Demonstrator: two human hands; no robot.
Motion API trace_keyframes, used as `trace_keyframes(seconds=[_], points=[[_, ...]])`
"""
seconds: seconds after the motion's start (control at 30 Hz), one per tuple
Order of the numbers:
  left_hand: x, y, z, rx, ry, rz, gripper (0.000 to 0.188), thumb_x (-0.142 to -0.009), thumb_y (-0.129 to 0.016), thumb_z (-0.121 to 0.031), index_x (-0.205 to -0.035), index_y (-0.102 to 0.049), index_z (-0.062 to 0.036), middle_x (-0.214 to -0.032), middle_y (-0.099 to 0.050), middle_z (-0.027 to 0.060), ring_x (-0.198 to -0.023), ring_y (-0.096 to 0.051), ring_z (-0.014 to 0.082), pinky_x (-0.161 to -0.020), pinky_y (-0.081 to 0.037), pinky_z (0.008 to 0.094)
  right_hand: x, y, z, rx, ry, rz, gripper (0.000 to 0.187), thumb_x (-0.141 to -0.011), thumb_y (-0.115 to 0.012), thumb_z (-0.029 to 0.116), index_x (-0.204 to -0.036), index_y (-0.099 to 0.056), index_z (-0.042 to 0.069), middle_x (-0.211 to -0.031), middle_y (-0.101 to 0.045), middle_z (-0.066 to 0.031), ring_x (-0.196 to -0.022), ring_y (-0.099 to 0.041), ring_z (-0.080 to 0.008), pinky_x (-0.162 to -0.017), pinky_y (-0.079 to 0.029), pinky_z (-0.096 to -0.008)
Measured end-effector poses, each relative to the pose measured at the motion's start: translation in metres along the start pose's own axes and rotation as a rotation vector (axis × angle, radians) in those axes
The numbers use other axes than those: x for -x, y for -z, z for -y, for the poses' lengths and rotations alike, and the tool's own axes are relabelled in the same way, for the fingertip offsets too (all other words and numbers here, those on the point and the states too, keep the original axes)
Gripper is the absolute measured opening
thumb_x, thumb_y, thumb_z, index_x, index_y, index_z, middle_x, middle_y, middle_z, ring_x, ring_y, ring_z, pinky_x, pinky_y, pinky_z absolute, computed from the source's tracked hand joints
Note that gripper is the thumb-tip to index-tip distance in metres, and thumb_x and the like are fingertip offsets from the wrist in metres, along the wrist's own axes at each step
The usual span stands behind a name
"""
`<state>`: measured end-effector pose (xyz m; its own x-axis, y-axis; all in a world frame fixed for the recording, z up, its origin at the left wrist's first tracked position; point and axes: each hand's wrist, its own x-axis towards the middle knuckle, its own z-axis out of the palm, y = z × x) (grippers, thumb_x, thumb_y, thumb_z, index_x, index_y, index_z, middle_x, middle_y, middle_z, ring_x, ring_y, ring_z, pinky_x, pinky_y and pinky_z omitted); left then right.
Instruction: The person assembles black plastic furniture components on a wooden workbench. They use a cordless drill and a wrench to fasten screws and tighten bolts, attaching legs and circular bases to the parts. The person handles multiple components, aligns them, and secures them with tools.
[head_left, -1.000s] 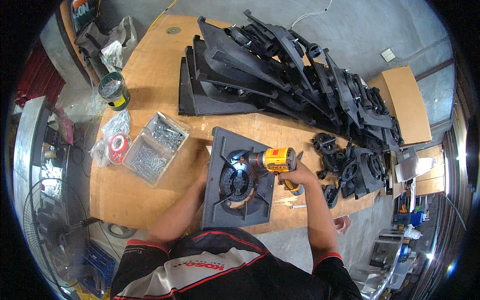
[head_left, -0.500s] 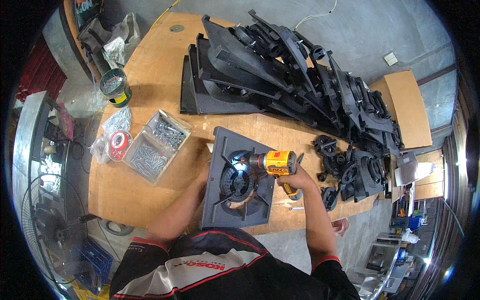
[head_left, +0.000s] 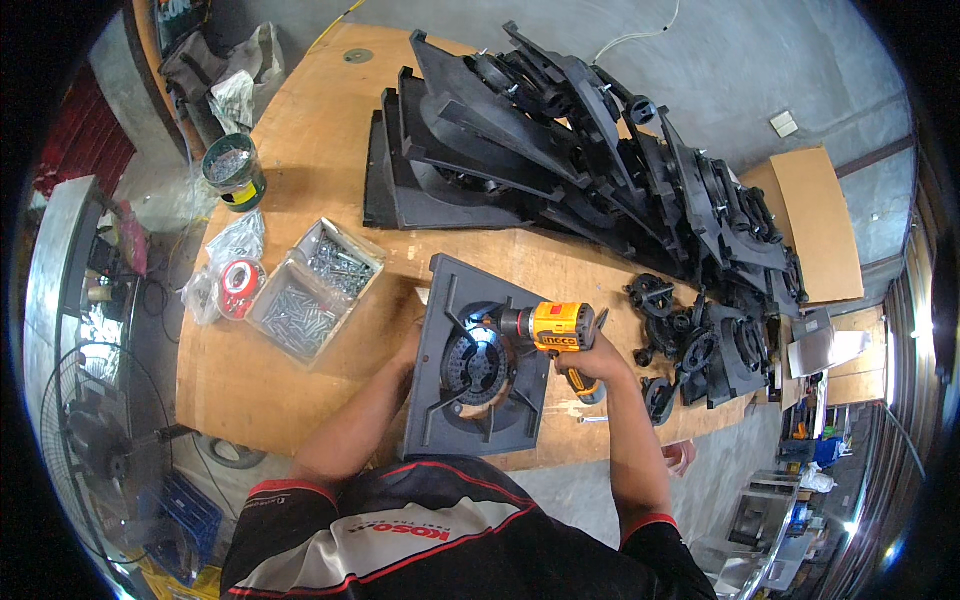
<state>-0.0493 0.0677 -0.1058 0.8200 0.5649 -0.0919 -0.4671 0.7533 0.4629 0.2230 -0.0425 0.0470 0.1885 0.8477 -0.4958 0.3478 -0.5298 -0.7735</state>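
A black cast-iron gas stove top point(head_left: 432, 400), with pan supports and a round burner point(head_left: 470, 372) in its middle, stands tilted up in front of me. My right hand point(head_left: 598, 358) is wrapped round the handle of a yellow and black cordless drill point(head_left: 562, 326). The drill's chuck points left at the upper part of the burner, and its lamp lights that spot. What the bit touches is too small to tell. My left hand point(head_left: 408, 352) reaches behind the stove top's left edge, where its fingers are hidden.
Left on the wooden table point(head_left: 290, 400) are a divided box of screws point(head_left: 312, 290), a red tape roll point(head_left: 240, 280) and a green tub point(head_left: 235, 175). More black stove tops point(head_left: 500, 150) lean stacked behind. Burner parts point(head_left: 685, 330) lie right, near a cardboard box point(head_left: 815, 225).
My hands, the drill and the stove top stay almost in place. The whole view has shifted very slightly.
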Motion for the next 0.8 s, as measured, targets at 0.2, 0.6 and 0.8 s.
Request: trace_keyframes(seconds=[0.2, 0.6, 0.8], points=[[-0.003, 0.013, 0.004, -0.214, 0.01, -0.079, 0.044, -0.105, -0.05, -0.025, -0.138, -0.053, 0.0035, -0.127, -0.064, 0.0211, -0.108, -0.069, 0.0299, -0.096, -0.058, 0.0394, -0.002, 0.001, 0.0, 0.116, -0.03, 0.004, 0.05, -0.064, -0.077, -0.003, -0.113, -0.068, 0.003, -0.101, -0.073, -0.0073, -0.091, -0.069, -0.0181, -0.082, -0.056, -0.0331], [0.03, -0.051, -0.064, -0.584, 0.247, -0.469, 0.069, -0.098, -0.061, -0.052, -0.138, -0.051, 0.0039, -0.123, -0.065, 0.0129, -0.104, -0.063, 0.0204, -0.084, -0.053, 0.0342, 0.008, -0.002, 0.01, 0.12, 0.03, 0.046, 0.062, -0.067, -0.079, 0.012, -0.126, -0.063, 0.002, -0.119, -0.071, -0.0112, -0.11, -0.067, -0.022, -0.097, -0.051, -0.0332], [0.032, -0.068, -0.082, -0.582, 0.344, -0.448, 0.056, -0.095, -0.071, -0.031, -0.134, -0.054, 0.005, -0.119, -0.067, 0.0122, -0.104, -0.065, 0.0203, -0.09, -0.054, 0.0357, 0.013, -0.01, 0.013, 0.121, 0.005, 0.026, 0.055, -0.067, -0.079, 0.013, -0.12, -0.068, 0.004, -0.115, -0.074, -0.0098, -0.107, -0.069, -0.0209, -0.096, -0.052, -0.0335]])
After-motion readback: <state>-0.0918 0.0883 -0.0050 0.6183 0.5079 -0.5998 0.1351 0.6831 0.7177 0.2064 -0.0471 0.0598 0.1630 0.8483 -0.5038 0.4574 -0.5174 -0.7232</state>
